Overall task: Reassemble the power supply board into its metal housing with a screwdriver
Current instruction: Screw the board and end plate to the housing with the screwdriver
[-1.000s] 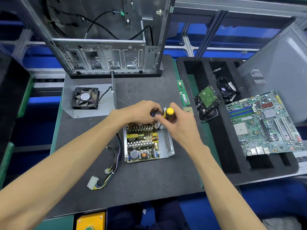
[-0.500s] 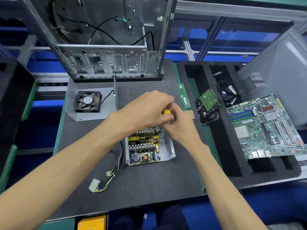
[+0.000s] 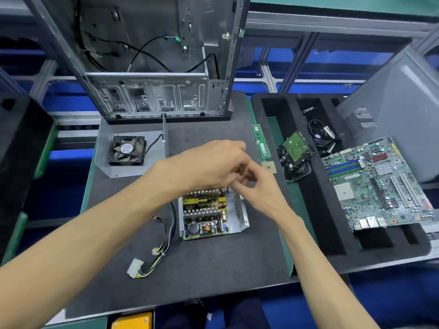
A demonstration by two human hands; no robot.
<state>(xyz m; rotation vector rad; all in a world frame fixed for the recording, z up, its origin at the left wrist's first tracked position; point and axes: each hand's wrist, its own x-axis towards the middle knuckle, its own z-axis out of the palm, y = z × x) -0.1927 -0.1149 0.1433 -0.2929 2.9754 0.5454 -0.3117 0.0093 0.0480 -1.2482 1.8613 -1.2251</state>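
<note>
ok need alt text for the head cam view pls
Both hands, left hand over right hand, grip a yellow-handled screwdriver above the far corner of a power supply board seated in its open metal housing on a dark mat.

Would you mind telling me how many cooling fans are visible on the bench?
1. The black cooling fan sits on the grey metal plate, far-left of the power supply board, in front of the computer case. Others may be hidden.

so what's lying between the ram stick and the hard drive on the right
In the head view, nothing sits directly between the ram stick and the hard drive, only green bench edge and the black foam tray's rim. A small square chip lies just below that gap.
</note>
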